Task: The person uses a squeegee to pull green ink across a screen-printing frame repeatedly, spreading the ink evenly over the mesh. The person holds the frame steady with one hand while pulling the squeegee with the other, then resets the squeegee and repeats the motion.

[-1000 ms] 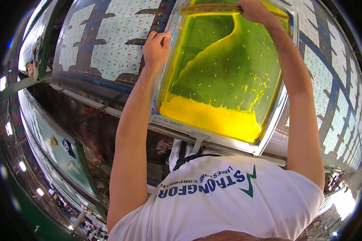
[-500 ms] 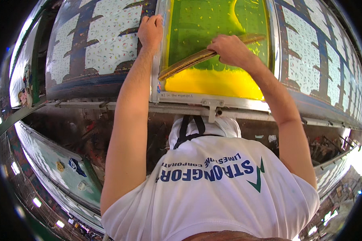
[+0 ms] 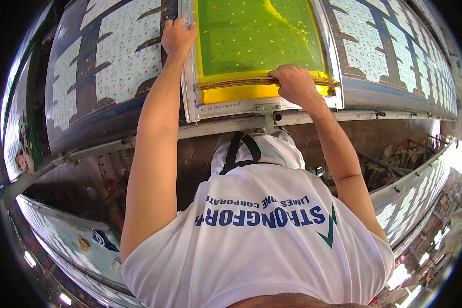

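Note:
A screen printing frame (image 3: 337, 66) with a metal rim and yellow-green mesh lies on the long printing table. My left hand (image 3: 178, 36) has its fingers closed on the frame's left rim near the upper part. My right hand (image 3: 295, 84) grips a long wooden squeegee (image 3: 241, 82), which lies across the frame near its front end, over a thick band of yellow ink (image 3: 231, 93). Yellow drops and a streak show higher on the mesh. A metal bracket (image 3: 267, 115) sits at the middle of the frame's front edge.
Pale patterned print pieces (image 3: 126, 51) lie in rows on the table to both sides. A metal rail (image 3: 313, 118) runs along its front edge. My body, in a white shirt, fills the lower middle. Another long table (image 3: 82, 246) is at lower left; another (image 3: 416, 185) at right.
My right hand has brought the squeegee down from the frame's far end to the near end, now lying level over the ink band. My left hand stays at the left rim.

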Demonstrator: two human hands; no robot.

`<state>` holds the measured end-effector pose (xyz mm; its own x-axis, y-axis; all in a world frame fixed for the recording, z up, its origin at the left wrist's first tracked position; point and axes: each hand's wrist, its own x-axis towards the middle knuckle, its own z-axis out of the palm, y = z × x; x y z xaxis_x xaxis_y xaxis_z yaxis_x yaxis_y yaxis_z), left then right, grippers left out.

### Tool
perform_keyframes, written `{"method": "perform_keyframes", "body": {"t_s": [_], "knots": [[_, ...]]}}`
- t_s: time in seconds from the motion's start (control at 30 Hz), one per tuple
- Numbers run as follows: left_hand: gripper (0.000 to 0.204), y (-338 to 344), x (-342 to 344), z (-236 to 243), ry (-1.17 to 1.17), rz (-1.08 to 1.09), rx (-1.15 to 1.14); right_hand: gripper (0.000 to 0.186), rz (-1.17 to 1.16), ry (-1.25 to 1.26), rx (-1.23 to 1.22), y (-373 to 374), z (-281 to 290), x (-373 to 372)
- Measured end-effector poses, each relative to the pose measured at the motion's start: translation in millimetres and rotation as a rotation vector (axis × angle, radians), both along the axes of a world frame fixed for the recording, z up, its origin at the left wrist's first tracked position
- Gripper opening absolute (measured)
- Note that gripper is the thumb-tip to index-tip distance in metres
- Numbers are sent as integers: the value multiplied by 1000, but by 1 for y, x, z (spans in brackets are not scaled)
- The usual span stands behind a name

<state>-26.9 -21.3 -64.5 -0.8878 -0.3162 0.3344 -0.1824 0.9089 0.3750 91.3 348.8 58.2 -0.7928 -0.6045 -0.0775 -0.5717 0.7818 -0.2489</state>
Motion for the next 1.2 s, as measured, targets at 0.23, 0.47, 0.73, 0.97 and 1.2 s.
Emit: {"method": "perform_keyframes", "body": {"t_s": [0.23, 0.47, 0.73, 0.97, 1.2], "knots": [[46, -2, -5, 18, 16, 1, -14, 36, -44, -96, 128, 9, 24, 20], [45, -27, -2, 21, 36, 21, -5, 12, 87, 71, -44, 5, 10, 42], [41, -50, 2, 23, 38, 44, -33, 51, 270, -42, -159, 27, 27, 57], [43, -61, 4, 26, 69, 19, -69, 52, 130, -417, -461, 91, 35, 32], [42, -56, 14, 30, 97, 26, -37, 53, -657, 1, -381, 164, -12, -56]]}}
